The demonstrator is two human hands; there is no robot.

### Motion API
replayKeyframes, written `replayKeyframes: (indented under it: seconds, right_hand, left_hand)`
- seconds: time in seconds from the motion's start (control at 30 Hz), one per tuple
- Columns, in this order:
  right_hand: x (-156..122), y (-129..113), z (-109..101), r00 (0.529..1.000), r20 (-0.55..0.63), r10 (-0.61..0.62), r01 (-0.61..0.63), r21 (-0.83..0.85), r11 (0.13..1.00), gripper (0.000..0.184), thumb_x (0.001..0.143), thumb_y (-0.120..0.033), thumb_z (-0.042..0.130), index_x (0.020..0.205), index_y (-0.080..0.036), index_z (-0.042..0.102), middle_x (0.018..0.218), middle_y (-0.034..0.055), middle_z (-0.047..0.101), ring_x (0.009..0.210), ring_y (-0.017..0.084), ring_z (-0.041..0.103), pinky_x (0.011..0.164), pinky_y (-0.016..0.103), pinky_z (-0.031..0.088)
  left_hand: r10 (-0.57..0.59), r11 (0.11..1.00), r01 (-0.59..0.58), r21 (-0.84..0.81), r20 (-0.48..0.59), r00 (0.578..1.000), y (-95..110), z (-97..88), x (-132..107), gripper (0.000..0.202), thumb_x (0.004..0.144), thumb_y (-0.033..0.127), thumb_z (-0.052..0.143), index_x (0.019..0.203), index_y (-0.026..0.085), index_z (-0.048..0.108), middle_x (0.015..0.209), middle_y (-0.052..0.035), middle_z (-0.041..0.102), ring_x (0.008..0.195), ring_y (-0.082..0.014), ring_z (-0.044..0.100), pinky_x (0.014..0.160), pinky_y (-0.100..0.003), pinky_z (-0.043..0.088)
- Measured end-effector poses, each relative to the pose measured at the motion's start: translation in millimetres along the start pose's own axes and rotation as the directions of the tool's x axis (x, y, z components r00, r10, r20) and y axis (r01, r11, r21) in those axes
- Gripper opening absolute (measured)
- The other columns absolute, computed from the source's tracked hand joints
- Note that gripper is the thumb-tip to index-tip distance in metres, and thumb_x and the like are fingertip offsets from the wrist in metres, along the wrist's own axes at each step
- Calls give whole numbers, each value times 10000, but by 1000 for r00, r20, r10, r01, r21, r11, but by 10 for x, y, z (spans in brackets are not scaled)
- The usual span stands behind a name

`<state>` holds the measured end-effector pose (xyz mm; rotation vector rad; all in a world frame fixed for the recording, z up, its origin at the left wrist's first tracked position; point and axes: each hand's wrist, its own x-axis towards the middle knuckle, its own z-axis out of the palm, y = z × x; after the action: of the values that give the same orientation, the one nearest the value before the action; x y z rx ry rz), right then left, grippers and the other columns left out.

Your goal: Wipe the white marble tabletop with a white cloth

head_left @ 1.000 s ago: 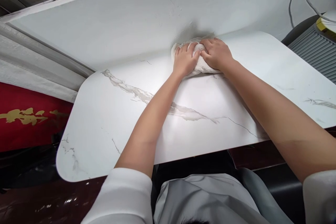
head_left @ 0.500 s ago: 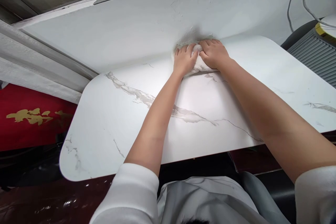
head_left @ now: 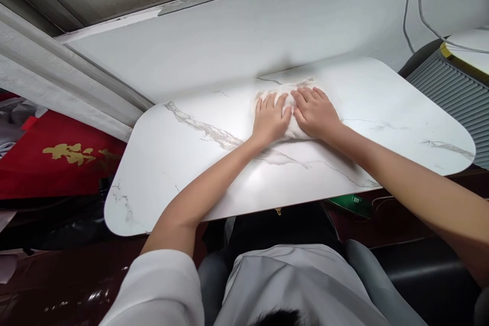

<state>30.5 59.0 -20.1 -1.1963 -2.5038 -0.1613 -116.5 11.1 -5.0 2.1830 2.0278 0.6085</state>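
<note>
Cloth (head_left: 294,128), crumpled, long axis left-right

Cloth (head_left: 294,130): white, soft-looking, rumpled, bunched into low pad. Pressed onto tabletop (head_left: 263,181) at 12 o'clock of its centre, nearer far edge. Partly covered from above; folds can't be made out. Tabletop: white, corners rounded, marked with grey marble veining, broadest streak drawn from 10 o'clock towards centre.
</note>
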Motion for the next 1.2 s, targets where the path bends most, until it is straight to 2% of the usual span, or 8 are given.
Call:
replayKeyframes:
  seconds: [0.3,0.4,0.53,0.7,0.83,0.97,1.07,1.2]
  right_hand:
    - [-1085,-696,-500,996,-49,-69,66,-57,996,527,991,-252,310,1402,18,500,1421,235,500,1351,338,444,1155,493,323]
    - [-1267,-836,-581,993,-70,-94,90,-58,994,528,991,-260,323,1404,16,500,1424,240,493,1361,343,432,1153,501,328]
    - [-1332,-906,-612,992,-64,-105,101,-60,993,532,985,-257,331,1407,20,498,1416,247,495,1357,347,434,1151,504,329]
    - [-1224,-903,-595,996,-3,-92,91,-78,993,544,967,-247,336,1414,18,496,1403,252,500,1338,363,445,1133,508,333]
    - [-952,-874,-541,993,106,-58,68,-95,993,570,975,-269,331,1441,33,455,1424,273,466,1354,385,413,1126,519,313]
    - [-473,-761,-378,981,180,-72,85,-65,994,588,981,-284,314,1465,37,405,1443,269,444,1369,371,387,1125,506,293]
    - [-60,-631,-162,989,118,-84,86,-18,996,566,983,-277,277,1450,11,419,1441,256,458,1359,359,394,1100,514,301]
    - [438,-488,146,999,30,-41,40,36,999,545,996,-296,232,1435,-57,449,1448,224,470,1344,351,413,1080,539,293]
  left_hand:
    - [107,994,-109,20,79,991,272,-256,-1245,532,1020,356,399,1492,110,401,1572,-205,354,1506,-309,245,1248,-526,138]
    - [111,994,-110,-9,132,985,298,-333,-1488,548,1020,362,388,1509,116,366,1592,-201,317,1518,-313,208,1246,-549,126]
    - [109,994,-102,-46,184,977,300,-389,-1592,558,1024,372,368,1525,128,337,1609,-190,282,1528,-301,170,1252,-549,100]
    - [112,994,-106,-38,203,973,253,-396,-1491,552,1014,347,389,1520,131,347,1593,-196,308,1520,-299,199,1250,-553,96]
    - [86,996,-85,-10,172,981,129,-370,-1275,533,1002,325,421,1502,145,381,1579,-185,345,1509,-282,239,1250,-534,103]
    - [19,1000,-20,9,125,992,-98,-326,-877,507,1007,310,426,1489,152,399,1583,-171,352,1498,-259,272,1250,-505,110]
    - [-29,998,34,-46,108,994,-320,-294,-484,473,1042,270,321,1502,179,375,1595,-126,354,1507,-222,258,1252,-487,102]
    - [-47,989,55,-136,63,997,-635,-237,17,470,1052,302,304,1512,222,357,1600,-68,358,1514,-188,244,1260,-437,88]
